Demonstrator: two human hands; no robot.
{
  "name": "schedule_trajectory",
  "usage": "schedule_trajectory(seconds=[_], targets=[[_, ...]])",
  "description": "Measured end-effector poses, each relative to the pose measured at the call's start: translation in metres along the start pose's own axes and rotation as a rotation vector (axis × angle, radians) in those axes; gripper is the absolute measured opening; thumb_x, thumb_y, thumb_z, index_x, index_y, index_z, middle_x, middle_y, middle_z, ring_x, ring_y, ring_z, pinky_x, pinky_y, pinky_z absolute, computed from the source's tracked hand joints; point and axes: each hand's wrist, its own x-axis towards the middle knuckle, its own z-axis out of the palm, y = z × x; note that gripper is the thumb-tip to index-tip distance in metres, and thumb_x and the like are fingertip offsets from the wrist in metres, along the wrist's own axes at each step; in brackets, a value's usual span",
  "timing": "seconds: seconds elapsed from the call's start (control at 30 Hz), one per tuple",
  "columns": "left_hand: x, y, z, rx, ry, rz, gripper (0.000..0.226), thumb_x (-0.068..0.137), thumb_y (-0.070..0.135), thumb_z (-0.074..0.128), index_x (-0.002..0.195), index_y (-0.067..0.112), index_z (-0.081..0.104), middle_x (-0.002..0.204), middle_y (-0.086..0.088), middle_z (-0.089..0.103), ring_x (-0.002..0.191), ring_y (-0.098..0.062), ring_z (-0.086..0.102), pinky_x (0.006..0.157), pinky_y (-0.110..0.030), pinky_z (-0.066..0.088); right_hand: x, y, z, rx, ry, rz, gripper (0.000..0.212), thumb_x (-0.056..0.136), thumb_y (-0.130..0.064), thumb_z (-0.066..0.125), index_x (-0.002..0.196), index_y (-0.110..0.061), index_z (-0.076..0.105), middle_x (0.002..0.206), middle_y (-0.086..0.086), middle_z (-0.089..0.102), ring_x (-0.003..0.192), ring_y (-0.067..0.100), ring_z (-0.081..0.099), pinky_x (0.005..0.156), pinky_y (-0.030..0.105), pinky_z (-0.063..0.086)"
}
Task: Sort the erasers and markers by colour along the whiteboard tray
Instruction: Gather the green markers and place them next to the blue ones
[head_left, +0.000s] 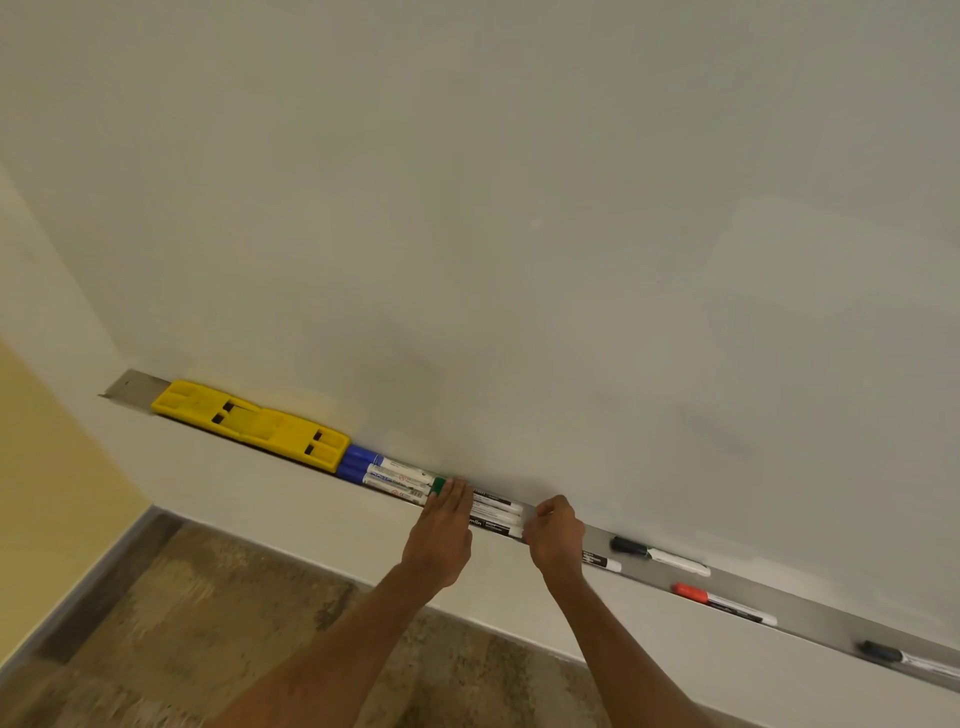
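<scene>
a: head view has your tray (810, 597) running from left of centre down to the lower right edge of the frame, under the whiteboard (519, 208). where are your hands?

b: both at centre frame. your left hand (441, 530) lies flat, fingers straight and together, tips on the green cap (438, 486) of a bunch of markers (496, 517). your right hand (553, 530) is curled at the bunch's other end, fingers bent in, but i cannot tell if you're really gripping it.

a: and left of that?

b: two yellow erasers (249, 418) end to end at the tray's left end, then blue markers (384, 473) just beside them, touching your green bunch.

a: to the right?

b: a black marker (657, 555) near your right hand, then a red marker (722, 605) lower right, and another black marker (904, 659) at the frame's right edge, blurred. a white marker end (602, 562) pokes out under your right wrist.
</scene>
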Motion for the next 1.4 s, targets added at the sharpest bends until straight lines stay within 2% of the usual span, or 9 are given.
schedule_trajectory(seconds=[0.17, 0.33, 0.63, 0.77, 0.87, 1.07, 1.2, 1.3, 1.4], targets=[[0.000, 0.000, 0.001, 0.003, 0.002, -0.006, 0.061, 0.099, 0.018, 0.037, 0.151, 0.008, 0.006, 0.161, -0.009, 0.004, 0.150, -0.022, 0.001, 0.122, -0.032, 0.002, -0.001, 0.002, 0.001, 0.023, 0.004, -0.006, 0.016, 0.083, 0.003, 0.056, 0.093, -0.009, 0.053, 0.099, 0.016, 0.059, 0.081, 0.030, 0.060, 0.064, 0.034, 0.049], [0.000, 0.003, 0.004, 0.025, -0.022, -0.019, 0.062, 0.099, 0.017, 0.036, 0.151, 0.008, 0.004, 0.162, -0.009, 0.002, 0.150, -0.023, 0.000, 0.121, -0.033, 0.000, 0.001, 0.002, 0.003, 0.054, -0.001, 0.001, 0.015, 0.084, 0.002, 0.057, 0.096, -0.008, 0.055, 0.101, 0.016, 0.058, 0.081, 0.027, 0.058, 0.069, 0.035, 0.051], [-0.003, 0.003, 0.003, 0.050, -0.012, -0.036, 0.062, 0.098, 0.021, 0.039, 0.151, 0.009, 0.008, 0.162, -0.008, 0.007, 0.150, -0.022, 0.002, 0.123, -0.033, 0.003, 0.005, 0.008, 0.002, 0.121, -0.056, 0.005, 0.016, 0.083, 0.002, 0.057, 0.092, -0.010, 0.056, 0.102, 0.019, 0.061, 0.093, 0.034, 0.063, 0.077, 0.042, 0.058], [-0.001, 0.006, 0.000, 0.088, 0.007, -0.051, 0.060, 0.098, 0.024, 0.038, 0.151, 0.009, 0.014, 0.161, -0.007, 0.013, 0.149, -0.021, 0.007, 0.123, -0.036, 0.003, 0.005, 0.012, -0.009, 0.130, -0.023, -0.053, 0.015, 0.085, 0.004, 0.051, 0.089, -0.010, 0.056, 0.089, 0.015, 0.065, 0.078, 0.030, 0.067, 0.067, 0.040, 0.058], [-0.001, 0.011, -0.002, 0.068, 0.052, -0.061, 0.058, 0.097, 0.024, 0.041, 0.149, 0.010, 0.021, 0.160, -0.005, 0.018, 0.148, -0.020, 0.012, 0.123, -0.036, 0.005, 0.007, 0.020, -0.026, 0.009, 0.037, -0.158, 0.015, 0.084, 0.004, 0.053, 0.086, -0.009, 0.059, 0.082, 0.008, 0.065, 0.075, 0.026, 0.063, 0.071, 0.039, 0.055], [-0.002, 0.034, 0.000, -0.384, 0.164, -0.080, 0.046, 0.097, 0.017, 0.044, 0.142, 0.012, 0.039, 0.150, -0.003, 0.040, 0.139, -0.017, 0.035, 0.112, -0.025, 0.031, 0.013, 0.045, -0.059, -0.357, -0.005, -0.298, 0.020, 0.090, -0.008, 0.054, 0.106, -0.005, 0.065, 0.109, 0.014, 0.066, 0.104, 0.030, 0.060, 0.089, 0.038, 0.052], [0.002, 0.050, 0.000, -0.686, 0.259, -0.206, 0.033, 0.093, 0.007, 0.050, 0.126, 0.009, 0.055, 0.128, -0.006, 0.058, 0.118, -0.019, 0.053, 0.098, -0.023, 0.042, 0.012, 0.058, -0.074, -0.552, -0.034, -0.346, 0.022, 0.092, -0.021, 0.053, 0.107, -0.012, 0.067, 0.110, 0.010, 0.064, 0.108, 0.028, 0.056, 0.088, 0.037, 0.050], [0.005, 0.060, 0.000, -0.861, 0.321, -0.343, 0.026, 0.090, -0.002, 0.052, 0.114, 0.004, 0.062, 0.113, -0.011, 0.065, 0.103, -0.017, 0.057, 0.087, -0.023, 0.046, 0.013, 0.067, -0.080, -0.664, -0.079, -0.393, 0.018, 0.089, -0.019, 0.056, 0.100, -0.014, 0.069, 0.106, 0.008, 0.067, 0.105, 0.026, 0.057, 0.086, 0.035, 0.047], [0.006, 0.065, 0.003, -1.057, 0.297, -0.442, 0.017, 0.090, 0.002, 0.055, 0.104, 0.005, 0.065, 0.103, -0.010, 0.067, 0.096, -0.020, 0.061, 0.083, -0.025, 0.048, 0.014, 0.071, -0.083, -0.698, -0.093, -0.415, 0.018, 0.088, -0.012, 0.054, 0.101, -0.014, 0.066, 0.109, 0.007, 0.065, 0.106, 0.026, 0.056, 0.086, 0.035, 0.046]])
